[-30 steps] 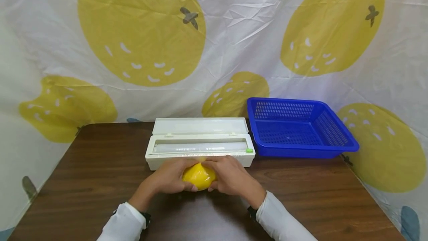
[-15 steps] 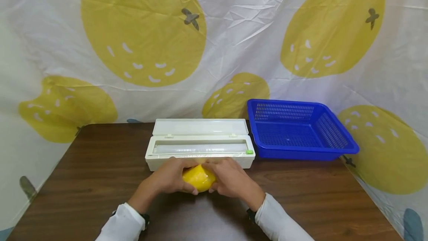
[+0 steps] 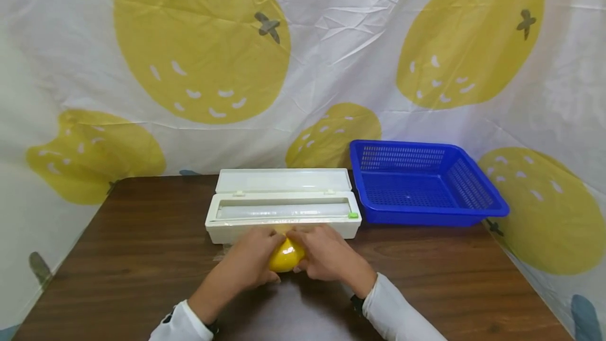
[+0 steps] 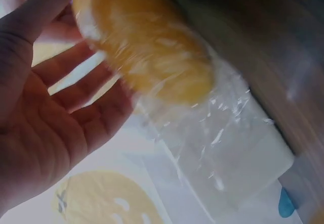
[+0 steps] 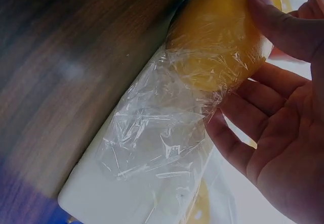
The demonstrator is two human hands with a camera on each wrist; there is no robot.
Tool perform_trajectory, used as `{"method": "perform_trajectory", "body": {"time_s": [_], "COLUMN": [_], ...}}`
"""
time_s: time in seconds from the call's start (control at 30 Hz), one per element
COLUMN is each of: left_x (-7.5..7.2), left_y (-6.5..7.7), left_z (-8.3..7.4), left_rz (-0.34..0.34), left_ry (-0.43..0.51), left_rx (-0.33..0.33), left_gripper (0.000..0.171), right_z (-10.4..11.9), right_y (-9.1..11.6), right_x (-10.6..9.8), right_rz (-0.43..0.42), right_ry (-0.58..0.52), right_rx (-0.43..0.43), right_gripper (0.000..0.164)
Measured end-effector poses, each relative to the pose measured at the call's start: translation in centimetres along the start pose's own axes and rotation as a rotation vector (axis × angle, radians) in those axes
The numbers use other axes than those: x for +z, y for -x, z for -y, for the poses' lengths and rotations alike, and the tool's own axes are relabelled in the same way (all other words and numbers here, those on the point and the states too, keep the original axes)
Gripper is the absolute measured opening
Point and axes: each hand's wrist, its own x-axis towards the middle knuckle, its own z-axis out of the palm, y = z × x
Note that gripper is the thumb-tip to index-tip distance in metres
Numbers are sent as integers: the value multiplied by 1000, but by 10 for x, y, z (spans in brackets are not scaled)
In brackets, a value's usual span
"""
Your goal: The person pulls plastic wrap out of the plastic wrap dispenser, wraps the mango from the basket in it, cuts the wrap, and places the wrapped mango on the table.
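A smooth yellow fruit-like object (image 3: pixel 286 256), its exact kind unclear, is held between both hands just in front of the white cling film box. Clear cling film (image 5: pixel 152 118) covers it and spreads in wrinkled folds to both sides. My left hand (image 3: pixel 248 257) holds its left end, fingers against the film and thumb toward the front. On the other end, my right hand (image 3: pixel 324 251) grips it with the thumb on the yellow surface (image 5: pixel 212 37) and bent fingers behind. Under the film in the left wrist view lies the box's pale front (image 4: pixel 238 168).
Behind the hands stands the white cling film box (image 3: pixel 222 233), lid raised, with a film roll (image 3: pixel 284 210) inside and a green slider (image 3: pixel 353 215) at its right end. A blue plastic basket (image 3: pixel 435 208) sits at right. Lemon-printed cloth (image 3: pixel 331 67) hangs behind the wooden table (image 3: pixel 118 267).
My left hand has shifted right and turned around the yellow object, covering more of its left end. Some clear film now shows left of that hand. The right hand has hardly moved.
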Motion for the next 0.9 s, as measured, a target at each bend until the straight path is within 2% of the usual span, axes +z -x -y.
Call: {"method": "perform_trajectory", "body": {"time_s": [0.1, 0.2, 0.37, 0.63, 0.9], "left_x": [5, 10, 14, 9, 6], "left_y": [0, -1, -2, -3, -3], "left_z": [-1, 0, 4, 17, 26], "left_rz": [-17, -26, -41, -29, 15], "left_ry": [-42, -62, -58, 80, 116], "left_rx": [2, -10, -20, -47, -60], "left_gripper": [87, 92, 87, 68, 67], "right_z": [-1, -2, -2, 2, 5], "right_y": [1, 1, 1, 0, 2], "right_x": [1, 2, 2, 1, 2], "right_rz": [-8, -16, -15, -3, 36], "right_ry": [-15, -18, -11, -20, 9], "right_rx": [-8, -19, -21, -17, 25], "right_gripper": [59, 60, 60, 50, 57]}}
